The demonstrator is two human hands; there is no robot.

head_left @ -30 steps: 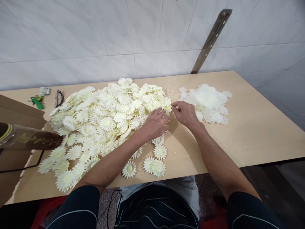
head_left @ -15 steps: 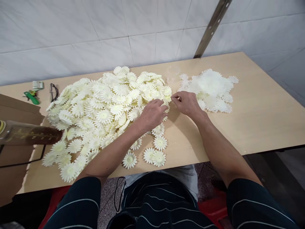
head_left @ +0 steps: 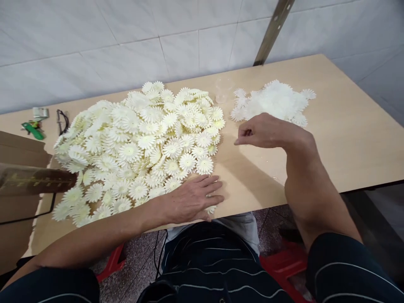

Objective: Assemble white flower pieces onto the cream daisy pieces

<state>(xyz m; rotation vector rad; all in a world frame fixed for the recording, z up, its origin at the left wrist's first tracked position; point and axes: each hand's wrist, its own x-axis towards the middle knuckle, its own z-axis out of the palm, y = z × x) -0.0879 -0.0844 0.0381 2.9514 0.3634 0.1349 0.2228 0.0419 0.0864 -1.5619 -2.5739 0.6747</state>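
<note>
A large heap of cream daisy-shaped artificial flowers [head_left: 139, 139] spreads over the left half of the wooden table [head_left: 341, 139]. At the table's front edge my left hand [head_left: 197, 198] lies flat, fingers spread, over a few loose flowers that it partly hides. My right hand [head_left: 257, 131] is above the bare wood between the heap and a smaller pile of whiter flower pieces [head_left: 277, 99]. Its fingers are curled with thumb and forefinger together; whatever they may pinch is too small to make out.
A clear plastic piece [head_left: 222, 92] stands at the back between the piles. To the left are a green-handled tool [head_left: 33, 130], dark glasses [head_left: 63, 121], a bottle of brown liquid [head_left: 38, 179] and a cardboard box [head_left: 19, 147]. Behind the table is a tiled wall.
My left hand has moved from the heap's right side down to the front edge, onto the loose flowers. My right hand has drawn away to the right from the heap.
</note>
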